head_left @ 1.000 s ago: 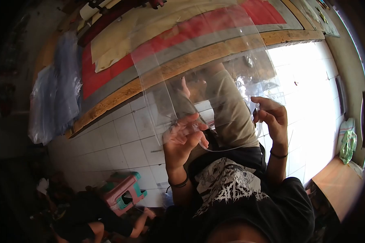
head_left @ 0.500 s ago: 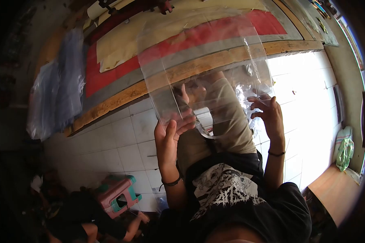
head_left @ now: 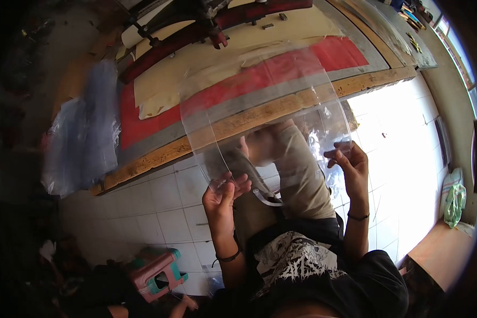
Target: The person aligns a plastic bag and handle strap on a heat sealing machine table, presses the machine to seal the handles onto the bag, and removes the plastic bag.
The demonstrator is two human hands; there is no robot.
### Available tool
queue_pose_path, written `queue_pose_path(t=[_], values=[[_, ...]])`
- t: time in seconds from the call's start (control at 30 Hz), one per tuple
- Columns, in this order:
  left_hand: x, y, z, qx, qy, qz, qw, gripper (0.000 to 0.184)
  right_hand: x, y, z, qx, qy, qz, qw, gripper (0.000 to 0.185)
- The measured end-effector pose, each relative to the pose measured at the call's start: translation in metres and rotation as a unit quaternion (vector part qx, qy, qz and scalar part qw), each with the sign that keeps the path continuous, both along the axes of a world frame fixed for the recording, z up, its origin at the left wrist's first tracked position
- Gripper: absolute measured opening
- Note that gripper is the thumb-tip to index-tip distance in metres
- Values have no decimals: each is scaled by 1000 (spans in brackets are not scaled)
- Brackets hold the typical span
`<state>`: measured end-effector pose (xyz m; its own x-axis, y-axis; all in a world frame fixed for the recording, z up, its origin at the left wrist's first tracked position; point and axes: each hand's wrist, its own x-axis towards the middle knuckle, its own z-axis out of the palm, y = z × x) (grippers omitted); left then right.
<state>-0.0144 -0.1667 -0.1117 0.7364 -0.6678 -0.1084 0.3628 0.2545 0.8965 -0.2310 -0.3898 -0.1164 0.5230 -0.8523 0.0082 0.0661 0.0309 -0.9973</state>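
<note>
A large clear plastic sheet or bag (head_left: 265, 106) stretches between my two hands, its far part over the edge of the workbench. My left hand (head_left: 225, 197) pinches its near left corner between thumb and fingers. At the near right corner my right hand (head_left: 351, 161) grips the plastic with thumb and fingertips. Between the hands, a curved clear strip (head_left: 266, 198) hangs at the near edge above my lap. Through the plastic, red sheet material (head_left: 339, 57) and cream sheet material (head_left: 180, 74) show on the bench.
The wooden bench edge (head_left: 143, 163) runs across in front of me. Bluish plastic bags (head_left: 85, 138) hang at its left end. A red metal bar (head_left: 169, 55) lies across the back. A pink and green stool (head_left: 158, 274) stands lower left, beside another person's hand (head_left: 184, 306).
The fingers of both hands have closed on the near corners of the plastic. The right hand has moved slightly down. The view has shifted, showing more of the red bar.
</note>
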Motion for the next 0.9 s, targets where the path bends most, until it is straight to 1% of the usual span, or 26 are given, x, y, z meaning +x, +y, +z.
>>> queue_pose_path(t=[0.03, 0.07, 0.13, 0.17, 0.2, 0.27, 0.3, 0.33, 0.37, 0.4, 0.43, 0.47, 0.53, 0.57, 0.63, 0.67, 0.7, 0.73, 0.77, 0.8, 0.83, 0.87, 0.9], values=[[2, 7, -1, 20, 2, -3, 1000, 39, -4, 0, 3, 19, -8, -2, 1000, 34], [4, 15, 2, 29, -20, -27, 999, 45, -16, -6, -1, 9, 40, 7, 999, 54], [6, 30, 13, 52, -56, -77, 994, 59, -14, 2, 36, -53, 45, -5, 998, 83], [7, 36, 15, 37, -54, -91, 994, 79, -22, 0, 35, -70, 59, -4, 996, 102], [5, 38, 20, 29, -63, -81, 994, 81, -31, -2, 34, -95, 84, -17, 992, 96], [-4, 45, 31, 15, -79, -59, 995, 85, -61, -11, 18, -129, 56, 14, 990, 83], [-5, 50, 25, -24, -99, -58, 993, 86, -64, -7, 20, -135, 18, 10, 991, 74], [-3, 55, 22, -16, -146, -100, 984, 79, -66, -4, 23, -142, -23, 5, 990, 66], [2, 58, 20, -8, -195, -141, 971, 72, -78, -15, 12, -128, -84, 88, 984, 56], [6, 61, 20, -2, -244, -182, 953, 65, -65, -6, 26, -115, -125, 74, 983, 55], [6, 65, 20, 59, -235, -203, 949, 47, -69, -9, 19, -110, -150, 69, 980, 56], [8, 64, 19, 48, -231, -214, 948, 44, -72, -13, 12, -103, -174, 65, 977, 58], [9, 61, 18, 29, -218, -236, 946, 38, -68, -19, 20, -102, -197, 97, 970, 82], [8, 57, 19, -32, -200, -238, 950, 45, -68, -23, 22, -111, -204, 110, 966, 90], [3, 46, 22, -152, -162, -242, 945, 60, -66, -17, 34, -90, -193, 77, 974, 117], [3, 44, 22, -210, -141, -244, 936, 68, -68, -18, 34, -114, -200, 93, 969, 118], [8, 48, 15, -207, -183, -261, 925, 80, -73, -22, 34, -138, -207, 107, 963, 119], [8, 49, 13, -183, -191, -280, 923, 83, -81, -26, 31, -161, -214, 122, 956, 120], [8, 49, 13, -158, -198, -299, 920, 86, -95, -32, 20, -143, -207, 119, 960, 122], [8, 46, 13, -134, -207, -317, 916, 88, -97, -32, 21, -147, -197, 72, 967, 115], [3, 40, 24, -64, -215, -351, 909, 89, -100, -30, 26, -150, -185, 25, 971, 109], [-4, 31, 28, -40, -207, -386, 898, 85, -101, -31, 30, -156, -176, -22, 972, 102], [-15, 21, 31, -59, -207, -404, 889, 80, -111, -48, 32, -179, -220, 19, 959, 91]])
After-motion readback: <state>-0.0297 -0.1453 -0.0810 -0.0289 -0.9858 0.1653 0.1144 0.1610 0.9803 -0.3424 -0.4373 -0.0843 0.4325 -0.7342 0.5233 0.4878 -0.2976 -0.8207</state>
